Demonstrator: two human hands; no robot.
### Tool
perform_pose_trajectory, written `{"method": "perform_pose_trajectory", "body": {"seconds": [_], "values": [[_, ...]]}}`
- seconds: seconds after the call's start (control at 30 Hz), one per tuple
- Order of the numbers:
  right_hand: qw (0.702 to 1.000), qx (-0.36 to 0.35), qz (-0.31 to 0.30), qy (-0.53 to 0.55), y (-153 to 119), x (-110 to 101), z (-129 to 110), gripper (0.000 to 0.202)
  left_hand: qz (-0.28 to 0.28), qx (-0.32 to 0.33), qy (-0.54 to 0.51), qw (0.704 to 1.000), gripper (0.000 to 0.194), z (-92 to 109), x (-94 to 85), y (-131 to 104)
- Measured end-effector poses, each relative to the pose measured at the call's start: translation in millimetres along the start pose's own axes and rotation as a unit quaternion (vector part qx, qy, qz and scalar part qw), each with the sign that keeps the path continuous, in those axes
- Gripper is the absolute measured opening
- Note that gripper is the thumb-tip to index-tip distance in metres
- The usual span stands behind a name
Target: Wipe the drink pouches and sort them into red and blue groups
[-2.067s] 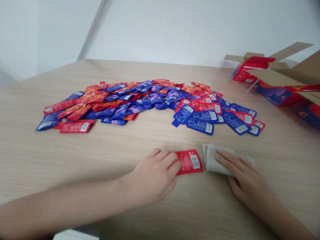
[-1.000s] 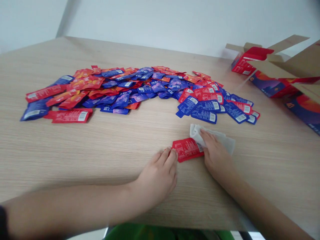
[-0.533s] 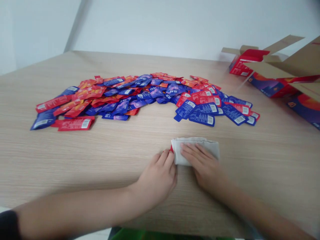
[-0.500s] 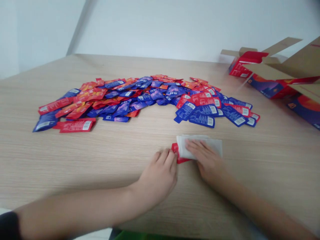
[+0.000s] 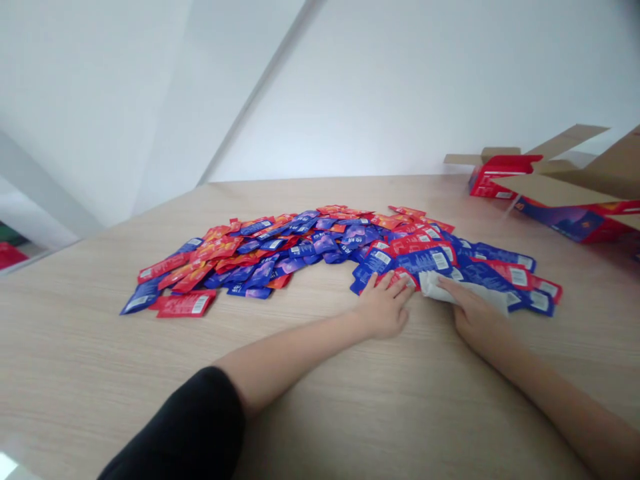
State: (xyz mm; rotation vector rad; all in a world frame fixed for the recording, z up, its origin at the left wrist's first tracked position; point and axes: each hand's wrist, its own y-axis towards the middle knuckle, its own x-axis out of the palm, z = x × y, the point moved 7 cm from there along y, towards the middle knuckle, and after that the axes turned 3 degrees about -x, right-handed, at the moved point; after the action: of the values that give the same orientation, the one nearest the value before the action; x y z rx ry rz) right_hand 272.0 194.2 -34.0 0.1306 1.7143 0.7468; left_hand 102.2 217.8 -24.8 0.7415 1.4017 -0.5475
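On the left hand (image 5: 383,312), the fingers are lying spread over a red sachet (image 5: 403,273) at the heap's near edge; on the right hand (image 5: 477,319), they are resting across a folded whitish cloth (image 5: 431,287), gripping or not I cannot tell. Since the cloth's pass over a red sachet nearer the person, both hands are reaching forward, so that sachet is apparently joining the heap (image 5: 320,247). Beyond, on the table (image 5: 400,400), open cartons (image 5: 560,217) are standing at the right.

The sachets (image 5: 345,239) are red, orange and blue; the cloth (image 5: 431,285) is whitish, the near-left sleeve (image 5: 190,427) black.
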Motion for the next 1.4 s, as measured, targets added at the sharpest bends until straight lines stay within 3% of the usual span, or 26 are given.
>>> {"method": "perform_pose_trajectory", "body": {"seconds": [0.07,0.23,0.4,0.6,0.7,0.8,0.93,1.03,1.13,1.2,1.27,1.4], "values": [[1.0,0.002,0.001,-0.003,0.8,0.9,6.0,0.053,0.004,0.017,0.017,1.0,0.055,-21.1,3.8,24.8],[0.998,-0.05,-0.025,-0.007,-6.8,2.0,-4.2,0.054,0.019,0.008,0.036,0.999,0.057,-73.2,4.3,71.4],[0.998,-0.044,-0.034,-0.011,-7.4,2.6,-6.5,0.057,0.04,-0.041,0.035,0.998,0.059,-104.2,2.7,105.3],[0.999,-0.032,-0.04,0.015,-8.6,-5.6,-8.7,0.058,0.055,-0.082,0.012,0.995,0.06,-120.3,4.0,123.5],[0.999,-0.027,0.014,0.039,-10.7,-21.4,-18.2,0.057,0.064,-0.083,0.002,0.994,0.056,-123.2,3.1,123.0],[0.996,-0.062,0.056,0.042,-11.6,-30.2,-44.6,0.061,0.078,-0.086,-0.003,0.993,0.052,-123.5,0.0,118.7],[0.99,-0.127,-0.049,0.036,-11.5,-10.1,-82.0,0.067,0.094,-0.091,0.002,0.991,0.05,-114.5,-7.5,109.2],[0.986,-0.133,-0.098,0.039,-13.6,-2.3,-83.0,0.068,0.105,-0.102,0.015,0.989,0.048,-112.2,-22.7,95.5],[0.984,-0.143,-0.096,0.04,-17.2,-4.9,-70.4,0.069,0.122,-0.15,0.039,0.98,0.048,-140.3,-54.6,66.9],[0.985,-0.147,-0.084,0.035,-19.9,-7.0,-61.2,0.068,0.132,-0.219,0.06,0.965,0.048,-183.2,-85.4,33.4],[0.986,-0.152,-0.071,0.024,-22.6,-7.5,-55.7,0.067,0.142,-0.321,0.082,0.933,0.048,-240.1,-120.8,-15.7],[0.984,-0.172,-0.039,-0.007,-26.2,-7.0,-54.6,0.066,0.142,-0.524,0.109,0.833,0.046,-344.5,-176.4,-148.2]]}}
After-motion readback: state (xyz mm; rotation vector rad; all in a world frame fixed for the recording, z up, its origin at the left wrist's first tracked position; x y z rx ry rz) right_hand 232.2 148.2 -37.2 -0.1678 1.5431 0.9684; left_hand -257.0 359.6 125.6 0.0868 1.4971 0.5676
